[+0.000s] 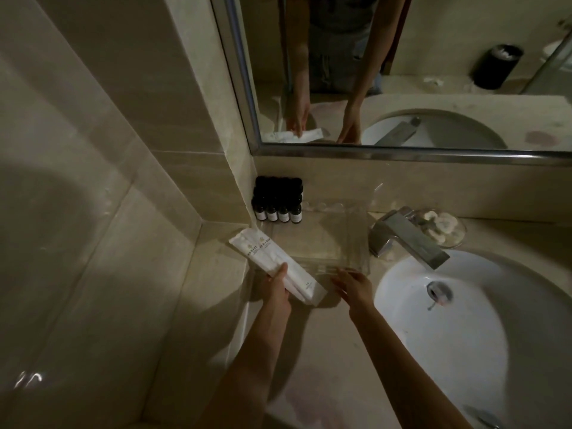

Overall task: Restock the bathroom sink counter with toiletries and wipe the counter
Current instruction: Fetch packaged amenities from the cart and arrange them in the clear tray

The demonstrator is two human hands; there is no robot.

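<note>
Two hands are busy at the left corner of the beige stone counter, and we're in the restocking step, wiping not yet begun. Our left hand grips a bundle of long white paper-wrapped toiletry packets over the left edge of the clear acrylic tray. Our right hand lies flat, fingers stretched, at the tray's front rim; whether it presses there we can't tell. The packets run on a diagonal, far end aimed at the small dark glass bottles in the back corner, near end toward us. Next, we judge, swing that long axis square with the tray and lower onto bare acrylic, clear of the bottles.
</note>
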